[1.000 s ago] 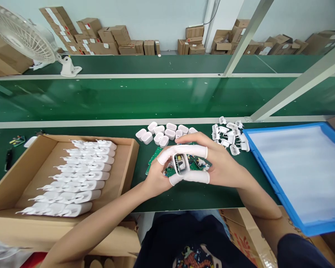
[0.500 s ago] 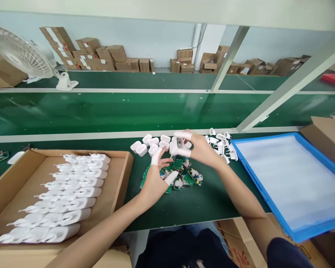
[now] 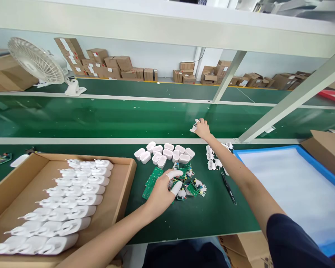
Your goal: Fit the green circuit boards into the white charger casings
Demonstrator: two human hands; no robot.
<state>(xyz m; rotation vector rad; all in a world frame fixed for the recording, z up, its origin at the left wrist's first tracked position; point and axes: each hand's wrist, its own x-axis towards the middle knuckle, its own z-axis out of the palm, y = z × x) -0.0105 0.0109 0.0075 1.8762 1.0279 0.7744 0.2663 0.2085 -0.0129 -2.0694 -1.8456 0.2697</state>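
My left hand (image 3: pixel 163 190) is over a pile of small green circuit boards (image 3: pixel 191 188), white finger cots on its thumb and index finger. These two fingers are apart, with boards visible below and between them; nothing is visibly gripped. My right hand (image 3: pixel 202 128) is raised beyond the table's back rail, its cot-covered thumb and index finger apart around a small gap. I see no part held in it. White oval plastic shells (image 3: pixel 168 153) stand in a cluster behind the boards. Small white plastic parts (image 3: pixel 211 164) lie partly behind my right forearm.
At left, a cardboard tray (image 3: pixel 125 186) holds rows of white assembled housings (image 3: pixel 85 200). A black pen-like tool (image 3: pixel 229 189) lies right of the boards. Further right is a blue-rimmed tray (image 3: pixel 268 149). A slanted metal post (image 3: pixel 290 95) and a clip fan (image 3: pixel 37 61) stand behind.
My right hand has moved from the white shells up and back, past the rail. My left hand has come down closer over the boards. The view has tilted upward, and the black tool is now uncovered.
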